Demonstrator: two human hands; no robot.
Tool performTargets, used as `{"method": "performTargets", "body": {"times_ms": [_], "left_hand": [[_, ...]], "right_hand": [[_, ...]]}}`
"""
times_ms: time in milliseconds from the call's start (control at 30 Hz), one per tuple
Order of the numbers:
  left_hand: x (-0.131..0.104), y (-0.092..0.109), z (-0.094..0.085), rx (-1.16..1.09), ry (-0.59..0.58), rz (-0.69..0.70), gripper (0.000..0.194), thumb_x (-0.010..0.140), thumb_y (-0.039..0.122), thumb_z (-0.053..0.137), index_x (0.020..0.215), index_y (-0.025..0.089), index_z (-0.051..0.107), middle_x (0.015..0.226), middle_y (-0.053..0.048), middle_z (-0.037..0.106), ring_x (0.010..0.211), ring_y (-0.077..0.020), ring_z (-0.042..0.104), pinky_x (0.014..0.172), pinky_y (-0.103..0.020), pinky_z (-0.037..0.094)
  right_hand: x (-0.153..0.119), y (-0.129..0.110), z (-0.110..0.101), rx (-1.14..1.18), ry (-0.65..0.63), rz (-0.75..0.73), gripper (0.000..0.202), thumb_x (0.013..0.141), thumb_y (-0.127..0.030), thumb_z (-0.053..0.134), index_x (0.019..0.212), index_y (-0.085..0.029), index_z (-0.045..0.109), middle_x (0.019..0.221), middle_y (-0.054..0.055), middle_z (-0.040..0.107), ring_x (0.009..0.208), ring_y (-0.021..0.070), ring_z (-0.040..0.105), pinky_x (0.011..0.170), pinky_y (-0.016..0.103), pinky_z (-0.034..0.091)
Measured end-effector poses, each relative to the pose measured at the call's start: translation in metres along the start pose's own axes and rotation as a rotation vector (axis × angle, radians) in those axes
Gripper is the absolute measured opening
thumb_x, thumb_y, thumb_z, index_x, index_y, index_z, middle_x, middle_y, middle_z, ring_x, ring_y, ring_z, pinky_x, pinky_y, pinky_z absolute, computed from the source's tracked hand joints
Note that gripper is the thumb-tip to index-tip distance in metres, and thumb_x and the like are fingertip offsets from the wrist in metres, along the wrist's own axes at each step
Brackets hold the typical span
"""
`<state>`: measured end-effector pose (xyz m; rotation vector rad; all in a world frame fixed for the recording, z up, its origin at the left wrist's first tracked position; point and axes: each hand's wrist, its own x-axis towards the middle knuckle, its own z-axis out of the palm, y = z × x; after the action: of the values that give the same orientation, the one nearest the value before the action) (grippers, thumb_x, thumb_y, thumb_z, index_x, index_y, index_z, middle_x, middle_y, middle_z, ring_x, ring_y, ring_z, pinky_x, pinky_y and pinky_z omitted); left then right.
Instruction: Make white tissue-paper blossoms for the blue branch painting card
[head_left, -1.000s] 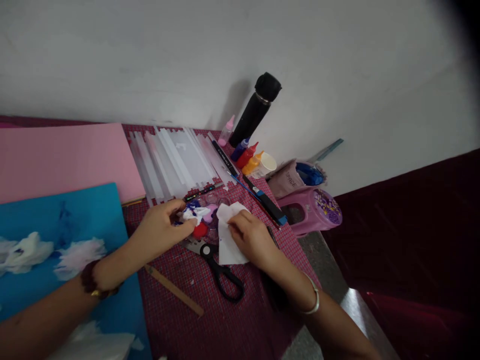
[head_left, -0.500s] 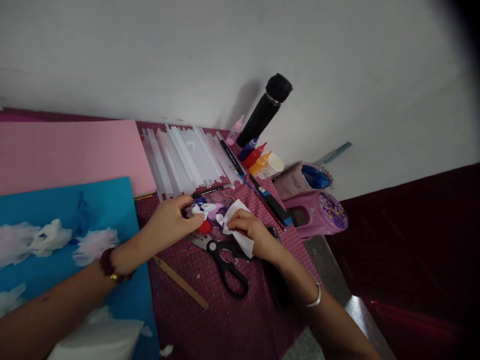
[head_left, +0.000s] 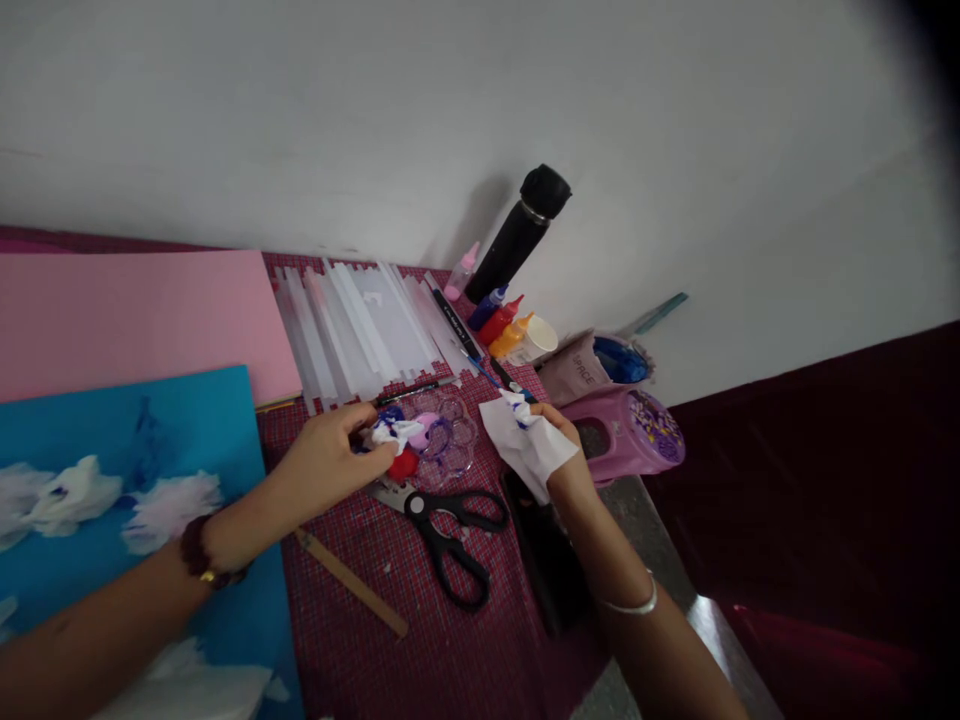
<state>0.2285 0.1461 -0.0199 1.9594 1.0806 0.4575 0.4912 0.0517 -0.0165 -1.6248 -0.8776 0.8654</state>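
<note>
My left hand [head_left: 330,455] grips the left side of a clear flower-shaped paint palette [head_left: 454,450], thumb and fingers closed at its edge. Red paint [head_left: 403,464], lilac, dark blue and something crumpled and white lie in its wells beside the thumb. To the right, my right hand [head_left: 562,445] is raised and closed on a white tissue [head_left: 534,455], whose bunched tip carries blue-purple paint. Below the palette rest black-handled scissors [head_left: 450,545] with open handles. A dark phone-like slab [head_left: 551,570] lies under my right wrist.
A blue board [head_left: 225,420] with tissue flowers [head_left: 176,505] and a pink sheet [head_left: 150,320] cover the left. Translucent strips [head_left: 360,330], paint bottles [head_left: 499,320], a paper cup [head_left: 540,340] and a black flask [head_left: 517,235] line the wall. A wooden stick [head_left: 352,580] lies in front.
My right hand has lifted the tissue away from the palette to the right, uncovering the palette's right wells. Blue paint now shows on the tissue. My left hand stays at the palette.
</note>
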Motion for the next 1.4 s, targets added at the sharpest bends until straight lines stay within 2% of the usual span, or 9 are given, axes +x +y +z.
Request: {"method": "performTargets", "body": {"times_ms": [100,200,333,467,667,933,1167,1300,1400], "left_hand": [[0.000,0.002,-0.001,-0.002,-0.007,-0.012,0.021,0.072,0.038,0.048,0.065,0.019,0.048,0.062,0.002,0.047,0.059,-0.0141,0.046,0.054,-0.026,0.030],[-0.001,0.002,-0.001,0.003,-0.012,-0.007,0.021,0.073,0.039,0.048,0.066,0.019,0.048,0.063,0.002,0.048,0.061,-0.0146,0.046,0.054,-0.026,0.031],[0.000,0.000,0.000,0.013,-0.018,0.022,0.023,0.074,0.040,0.049,0.066,0.019,0.047,0.064,0.001,0.049,0.062,-0.0152,0.048,0.057,-0.027,0.032],[0.001,0.000,0.001,0.023,-0.017,0.022,0.021,0.073,0.039,0.050,0.067,0.019,0.047,0.065,0.001,0.049,0.063,-0.0155,0.048,0.057,-0.027,0.033],[0.001,0.001,0.001,0.017,-0.012,0.010,0.021,0.073,0.038,0.050,0.064,0.019,0.046,0.062,0.003,0.047,0.061,-0.0150,0.047,0.056,-0.026,0.031],[0.002,0.000,0.001,0.004,-0.011,0.003,0.020,0.073,0.037,0.052,0.065,0.018,0.049,0.060,0.003,0.048,0.059,-0.0140,0.046,0.055,-0.026,0.030],[0.001,0.003,-0.002,-0.004,-0.011,-0.011,0.019,0.072,0.035,0.053,0.064,0.019,0.047,0.059,0.003,0.046,0.057,-0.0124,0.043,0.053,-0.026,0.029],[0.001,0.002,0.000,0.001,0.014,-0.005,0.020,0.073,0.035,0.054,0.063,0.019,0.046,0.057,0.004,0.045,0.055,-0.0118,0.042,0.053,-0.025,0.028],[0.002,0.001,0.001,0.014,0.017,0.001,0.020,0.073,0.035,0.054,0.063,0.019,0.046,0.057,0.003,0.046,0.056,-0.0121,0.043,0.053,-0.025,0.028]], "right_hand": [[-0.006,-0.006,-0.003,-0.217,0.036,-0.161,0.012,0.069,-0.028,0.065,0.072,-0.020,0.058,0.067,-0.001,0.057,0.061,0.0139,0.051,0.059,0.026,0.040],[-0.012,-0.011,0.005,-0.479,-0.076,-0.341,0.002,0.073,-0.017,0.060,0.075,-0.018,0.060,0.075,0.001,0.057,0.069,0.0144,0.052,0.065,0.025,0.041],[-0.012,-0.014,0.024,-0.642,-0.192,-0.459,0.011,0.078,-0.010,0.054,0.081,-0.018,0.061,0.082,0.002,0.057,0.075,0.0145,0.054,0.068,0.025,0.043],[-0.003,-0.010,0.037,-0.746,-0.282,-0.486,0.016,0.084,-0.009,0.051,0.086,-0.018,0.064,0.087,0.004,0.058,0.083,0.0156,0.056,0.077,0.026,0.044],[0.007,-0.009,0.043,-0.934,-0.399,-0.477,0.020,0.087,-0.007,0.047,0.094,-0.016,0.063,0.092,0.006,0.057,0.086,0.0168,0.055,0.081,0.027,0.043],[0.015,-0.004,0.048,-0.883,-0.502,-0.543,0.020,0.081,-0.002,0.046,0.084,-0.018,0.058,0.084,0.003,0.054,0.080,0.0156,0.052,0.075,0.025,0.040],[0.015,-0.001,0.048,-0.929,-0.509,-0.546,0.019,0.077,-0.003,0.047,0.085,-0.018,0.056,0.084,0.003,0.054,0.080,0.0166,0.052,0.075,0.026,0.040],[0.011,-0.003,0.056,-1.055,-0.460,-0.522,0.020,0.073,-0.005,0.049,0.087,-0.018,0.055,0.085,0.005,0.055,0.080,0.0184,0.052,0.076,0.029,0.041],[0.010,0.000,0.057,-1.037,-0.401,-0.484,0.021,0.071,-0.006,0.047,0.087,-0.018,0.054,0.086,0.005,0.056,0.080,0.0185,0.053,0.075,0.029,0.041]]}}
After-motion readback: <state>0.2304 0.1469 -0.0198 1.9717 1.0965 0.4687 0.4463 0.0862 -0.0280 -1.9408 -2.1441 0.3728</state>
